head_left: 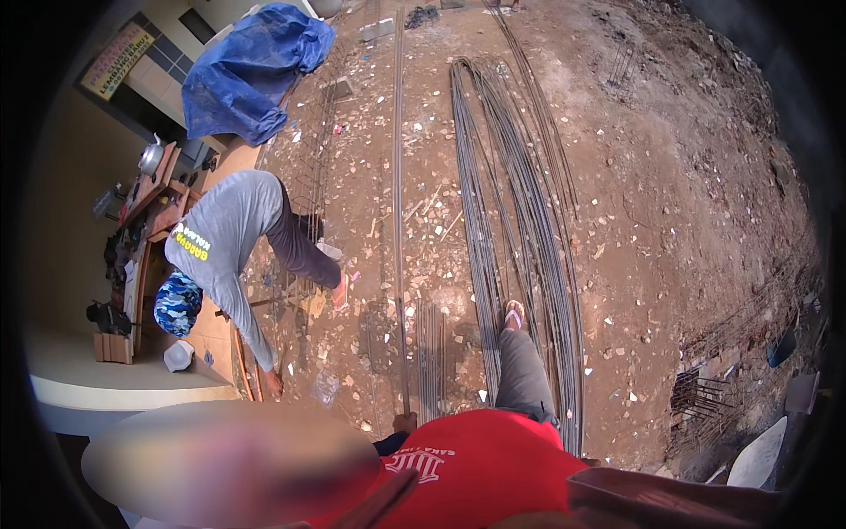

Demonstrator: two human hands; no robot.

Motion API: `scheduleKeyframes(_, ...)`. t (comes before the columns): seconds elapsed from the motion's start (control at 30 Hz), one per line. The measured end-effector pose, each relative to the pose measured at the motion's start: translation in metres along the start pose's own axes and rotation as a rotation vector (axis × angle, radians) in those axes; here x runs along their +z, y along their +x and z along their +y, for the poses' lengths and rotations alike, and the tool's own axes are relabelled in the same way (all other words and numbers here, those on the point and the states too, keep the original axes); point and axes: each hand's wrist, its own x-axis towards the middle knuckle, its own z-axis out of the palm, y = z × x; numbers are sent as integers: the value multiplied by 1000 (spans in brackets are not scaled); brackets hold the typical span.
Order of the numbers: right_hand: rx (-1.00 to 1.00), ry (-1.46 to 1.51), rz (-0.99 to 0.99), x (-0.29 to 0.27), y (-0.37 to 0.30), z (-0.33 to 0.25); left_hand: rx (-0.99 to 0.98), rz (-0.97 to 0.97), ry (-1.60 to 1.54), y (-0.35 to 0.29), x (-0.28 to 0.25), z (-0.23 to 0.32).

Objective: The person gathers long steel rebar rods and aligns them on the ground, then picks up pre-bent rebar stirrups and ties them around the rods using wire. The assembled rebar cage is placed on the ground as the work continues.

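My left hand (405, 421), in a dark blue cuff, is closed round the near end of long thin steel bars (399, 220). These bars run straight away from me over the rubble-strewn ground. Beside the hand, to its right, lies a bundle of short steel bars (430, 361). My red shirt (485, 450) fills the lower middle and covers what is behind it. My right hand cannot be made out. Farther right, one foot in a flip-flop (515, 315) stands among a large bundle of bent long bars (529, 194).
At the left a co-worker in a grey shirt (233, 220) bends down, one hand low near the ground. Behind are a blue tarp (256, 70) and a rebar cage (313, 176). A kettle (152, 159) stands at the building. A blurred patch covers the lower left.
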Motion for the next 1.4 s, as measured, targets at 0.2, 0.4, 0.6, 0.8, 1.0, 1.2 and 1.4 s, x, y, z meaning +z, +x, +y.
scheduleKeyframes(0.2, -58, -22, -28, 33, 14, -225, -53, 17, 30, 98, -28, 180)
scheduleKeyframes(0.4, -419, -273, 266, 0, 16, -559, 58, -63, -8, 178, -57, 363)
scheduleKeyframes(0.6, -1179, -604, 497, 53, -27, -943, 116, -160, 76, 298, -39, 561)
scheduleKeyframes(0.8, -1139, -466, 411, 133, -84, -1125, 69, -147, 170, 412, -15, 736)
scheduleKeyframes(1.0, -669, -914, 19, 151, -18, -1108, 105, -170, 166, 493, -23, 913)
scheduleKeyframes(1.2, 45, -51, -172, 116, 36, -1099, 152, -95, 99, 585, -49, 1124)
scheduleKeyframes(1.4, 99, 107, -113, 74, 144, -1299, 8, -94, -29, 688, -70, 1312)
